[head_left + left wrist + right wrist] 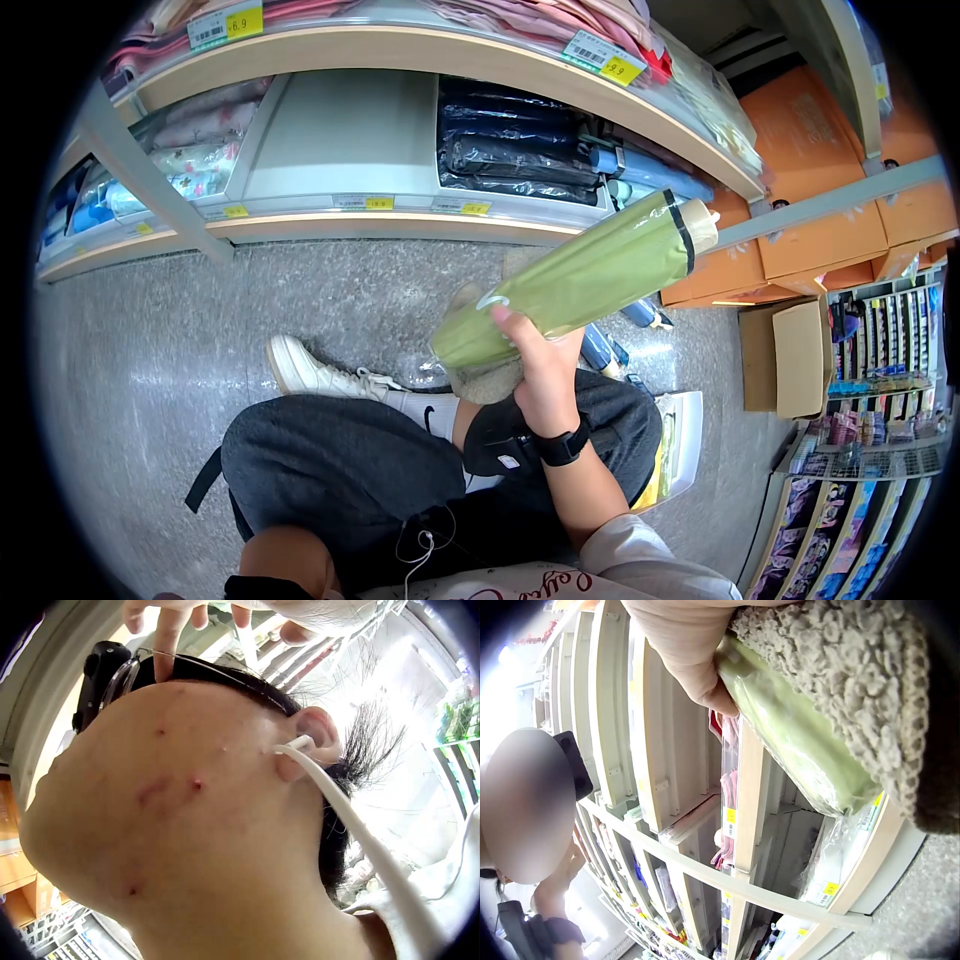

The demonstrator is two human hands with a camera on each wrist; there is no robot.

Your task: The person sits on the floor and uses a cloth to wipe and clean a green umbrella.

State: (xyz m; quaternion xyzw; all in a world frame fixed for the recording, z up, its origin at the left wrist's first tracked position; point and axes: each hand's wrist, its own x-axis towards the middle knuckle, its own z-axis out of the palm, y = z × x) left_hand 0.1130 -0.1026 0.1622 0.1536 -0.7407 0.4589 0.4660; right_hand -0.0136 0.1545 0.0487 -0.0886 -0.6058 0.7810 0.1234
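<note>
Low over the floor, the right hand (548, 375) grasps a green package (590, 275) near its lower end, thumb laid across its upper face. Probably that thumb steadies the long, slanting shape, leaving its upper end free towards the far right, in front of the low shelf (300, 225). Fleecy grey-beige cloth (480, 388) lies against the package's underside, perhaps padding the hold; I cannot tell how the hidden fingers meet it. By the head, the left hand (307, 611) grips nothing, its fingers loosely spread and one fingertip touching the brow beside the glasses (120, 681), perhaps to settle them.

As for the package, it is light olive green, long and fairly flat, with a clear glossy wrapping that catches white highlights and puckers at the lower end. A dark band (682, 235) edges its upper end, where a pale rolled piece (703, 226) pokes out.
</note>
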